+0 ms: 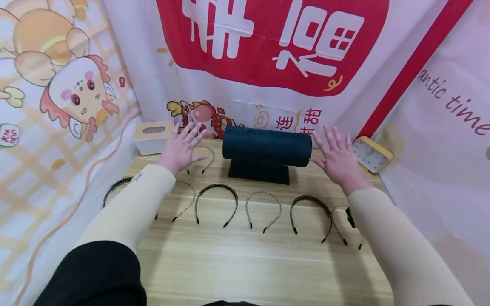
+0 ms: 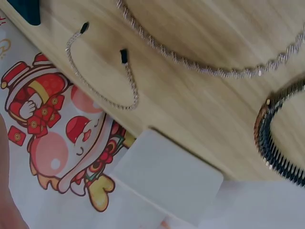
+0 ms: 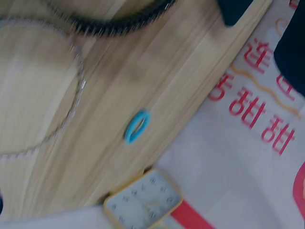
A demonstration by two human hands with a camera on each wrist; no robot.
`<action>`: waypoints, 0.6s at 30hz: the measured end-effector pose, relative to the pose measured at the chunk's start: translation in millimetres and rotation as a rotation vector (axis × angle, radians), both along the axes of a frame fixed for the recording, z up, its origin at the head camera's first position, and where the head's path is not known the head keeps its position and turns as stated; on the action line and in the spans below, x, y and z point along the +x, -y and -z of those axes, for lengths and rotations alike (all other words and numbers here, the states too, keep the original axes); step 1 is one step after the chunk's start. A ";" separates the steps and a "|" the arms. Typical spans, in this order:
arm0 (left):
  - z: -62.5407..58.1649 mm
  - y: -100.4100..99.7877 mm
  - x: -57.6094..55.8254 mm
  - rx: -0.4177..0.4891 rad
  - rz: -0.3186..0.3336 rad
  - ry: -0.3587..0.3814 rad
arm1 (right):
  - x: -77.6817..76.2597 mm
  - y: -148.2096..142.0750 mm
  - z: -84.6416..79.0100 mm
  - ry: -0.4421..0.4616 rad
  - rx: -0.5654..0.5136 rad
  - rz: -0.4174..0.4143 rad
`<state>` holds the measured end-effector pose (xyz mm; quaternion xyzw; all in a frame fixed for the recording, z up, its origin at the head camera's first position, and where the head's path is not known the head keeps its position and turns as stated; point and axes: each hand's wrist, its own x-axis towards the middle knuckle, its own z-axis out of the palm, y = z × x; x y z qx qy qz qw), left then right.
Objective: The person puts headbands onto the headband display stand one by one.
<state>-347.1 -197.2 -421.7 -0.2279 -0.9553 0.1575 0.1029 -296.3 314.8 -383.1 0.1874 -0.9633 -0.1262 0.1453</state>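
Note:
My left hand (image 1: pixel 180 149), fingers spread, hovers between the tissue box and the dark teal headband display stand (image 1: pixel 268 146). It holds nothing. Part of a thin sparkly headband (image 1: pixel 208 155) shows beside its thumb. On the other side, my right hand (image 1: pixel 340 161) is spread out the same way near the stand's right end, its thumb close to the roll. Several headbands lie in a row in front: a dark toothed headband (image 1: pixel 217 186), a thin silvery headband (image 1: pixel 264 192), another dark headband (image 1: pixel 311 198), and a thin one (image 1: pixel 338 229) partly hidden by my right sleeve.
A white tissue box (image 1: pixel 149 142) with a wooden lid stands at the back left. A yellow-framed clock (image 1: pixel 371 154) leans at the back right. Near it lies a small blue ring (image 3: pixel 137 126). Printed cloth hangs around the wooden table (image 1: pixel 245 272).

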 end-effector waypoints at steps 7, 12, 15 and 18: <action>19.8 0.2 -1.1 0.053 -0.029 0.052 | -1.9 35.3 9.8 -0.027 -0.131 -0.252; 33.2 -2.1 -1.3 0.091 -0.071 0.124 | -2.1 49.4 21.4 -0.024 -0.203 -0.323; 41.6 -1.4 -1.6 0.124 -0.092 0.157 | -1.2 54.1 27.4 -0.063 -0.233 -0.320; 48.7 1.3 -1.7 0.159 -0.130 0.183 | -1.3 58.8 32.4 -0.139 -0.258 -0.334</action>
